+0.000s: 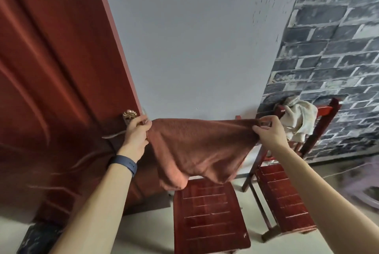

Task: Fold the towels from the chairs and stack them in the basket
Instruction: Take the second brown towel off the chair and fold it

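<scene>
A brown towel [201, 147] hangs stretched in the air between both hands, its lower part sagging above a red wooden chair [209, 219]. My left hand [136, 133] pinches its left top corner, and my right hand [269, 131] pinches its right top corner. A crumpled white towel [297, 119] is draped over the backrest of a second red chair [285, 198] to the right. No basket is in view.
A dark red door [57, 89] with a brass knob [129, 114] stands at the left. A pale wall is ahead and a grey brick-pattern wall [332, 48] is on the right. The floor is light-coloured, with a dark object [39, 237] at bottom left.
</scene>
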`<move>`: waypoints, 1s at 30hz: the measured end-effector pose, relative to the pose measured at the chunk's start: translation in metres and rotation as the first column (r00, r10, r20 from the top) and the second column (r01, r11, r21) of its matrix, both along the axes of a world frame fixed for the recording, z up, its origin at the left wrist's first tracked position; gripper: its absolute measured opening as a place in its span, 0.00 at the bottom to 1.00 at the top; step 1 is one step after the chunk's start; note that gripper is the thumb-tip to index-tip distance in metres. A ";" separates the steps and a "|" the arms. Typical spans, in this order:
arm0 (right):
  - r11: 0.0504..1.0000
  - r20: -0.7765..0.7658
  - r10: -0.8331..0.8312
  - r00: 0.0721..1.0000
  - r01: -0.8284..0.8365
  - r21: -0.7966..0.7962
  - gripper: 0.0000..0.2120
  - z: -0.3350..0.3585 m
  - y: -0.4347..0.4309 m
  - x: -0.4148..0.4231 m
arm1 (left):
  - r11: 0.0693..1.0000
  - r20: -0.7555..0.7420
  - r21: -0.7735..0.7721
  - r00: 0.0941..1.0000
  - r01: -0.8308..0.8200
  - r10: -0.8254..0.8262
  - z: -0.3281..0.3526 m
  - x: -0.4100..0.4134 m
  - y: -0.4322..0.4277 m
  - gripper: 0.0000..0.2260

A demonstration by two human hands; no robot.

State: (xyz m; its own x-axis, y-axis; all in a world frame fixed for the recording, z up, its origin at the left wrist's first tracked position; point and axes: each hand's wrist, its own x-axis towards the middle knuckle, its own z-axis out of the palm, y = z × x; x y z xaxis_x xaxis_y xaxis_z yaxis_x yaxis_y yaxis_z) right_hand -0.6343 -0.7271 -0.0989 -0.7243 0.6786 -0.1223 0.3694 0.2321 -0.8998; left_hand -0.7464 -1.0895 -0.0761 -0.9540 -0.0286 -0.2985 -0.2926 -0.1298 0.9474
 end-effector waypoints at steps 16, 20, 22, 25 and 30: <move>0.893 0.524 0.318 0.790 -0.435 0.115 0.17 -0.153 0.011 0.101 | 0.805 0.217 -0.554 0.970 0.212 -0.106 -0.172 0.112 0.019 0.19; 0.839 0.564 0.360 0.744 -0.523 0.154 0.15 -0.194 0.012 0.144 | 0.611 0.330 -0.711 0.932 0.349 -0.148 -0.203 0.163 0.015 0.16; 0.847 0.547 0.361 0.755 -0.511 0.147 0.14 -0.209 0.012 0.159 | 0.546 0.335 -0.767 0.936 0.336 -0.105 -0.210 0.181 0.015 0.15; 0.878 0.531 0.348 0.773 -0.467 0.104 0.14 -0.219 0.015 0.169 | 0.416 0.330 -0.843 0.939 0.341 -0.102 -0.215 0.192 0.019 0.13; 0.934 0.564 0.293 0.772 -0.357 0.003 0.16 -0.225 0.024 0.139 | 0.299 0.342 -0.887 0.936 0.351 -0.086 -0.220 0.175 0.026 0.09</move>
